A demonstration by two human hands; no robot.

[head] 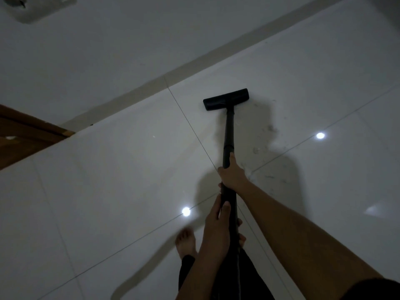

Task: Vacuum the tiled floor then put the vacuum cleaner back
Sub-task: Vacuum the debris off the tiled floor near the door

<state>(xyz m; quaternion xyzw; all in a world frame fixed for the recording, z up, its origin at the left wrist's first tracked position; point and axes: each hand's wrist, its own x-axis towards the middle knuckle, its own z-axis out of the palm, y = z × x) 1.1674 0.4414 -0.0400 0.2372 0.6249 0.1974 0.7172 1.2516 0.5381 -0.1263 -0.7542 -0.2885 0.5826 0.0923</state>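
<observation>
Both hands grasp the black vacuum wand (227, 135), right hand (232, 173) farther, left hand (216, 221) nearer, floor head (226, 99) flat on the dusty white tiled floor (108, 169).

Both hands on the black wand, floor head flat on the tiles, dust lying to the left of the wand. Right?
Not quite. The head view shows the dust to the right of the wand, not the left. The rest holds: right hand and left hand grip the wand, and the floor head sits flat on the tiles.
</observation>
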